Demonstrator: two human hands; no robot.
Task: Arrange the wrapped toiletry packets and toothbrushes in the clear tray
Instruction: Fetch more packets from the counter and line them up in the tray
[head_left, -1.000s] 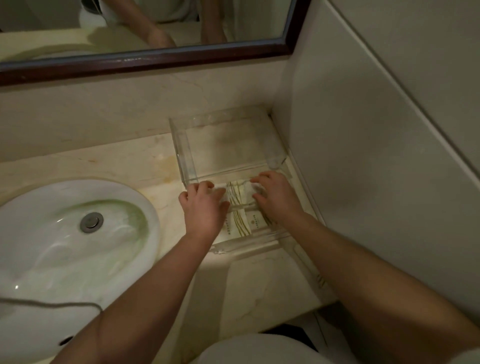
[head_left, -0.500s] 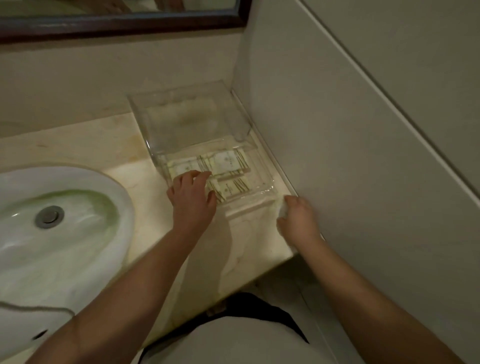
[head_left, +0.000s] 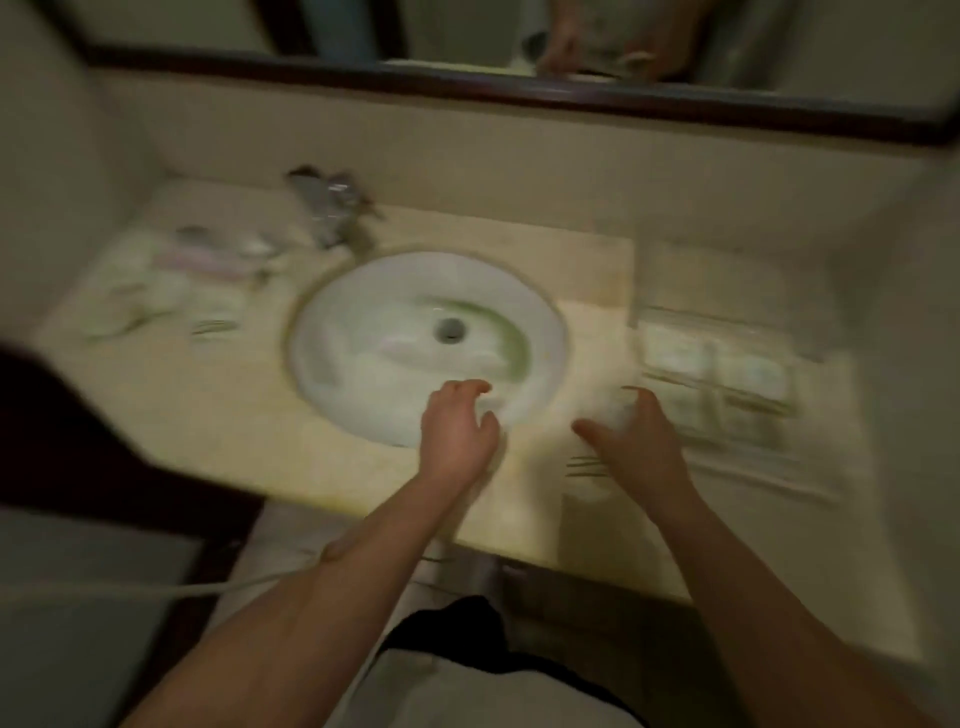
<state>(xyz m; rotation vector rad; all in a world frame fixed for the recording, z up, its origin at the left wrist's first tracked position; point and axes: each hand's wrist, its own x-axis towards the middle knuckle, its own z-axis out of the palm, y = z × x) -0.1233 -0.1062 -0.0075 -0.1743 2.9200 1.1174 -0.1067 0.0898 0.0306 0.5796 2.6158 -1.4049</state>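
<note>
Several wrapped packets (head_left: 719, 376) are lying in the clear tray (head_left: 727, 332); more toiletries (head_left: 171, 288) are waiting across the sink (head_left: 363, 332). Left hand (head_left: 460, 428) is hovering loosely spread; right hand (head_left: 631, 441) is blurred, grip unclear.

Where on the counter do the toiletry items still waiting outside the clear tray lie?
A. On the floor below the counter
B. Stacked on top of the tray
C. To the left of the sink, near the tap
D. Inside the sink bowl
C: the blurred pile of loose packets and toothbrushes lies on the counter left of the sink, beside the tap, while the clear tray stands to the sink's right.
</note>
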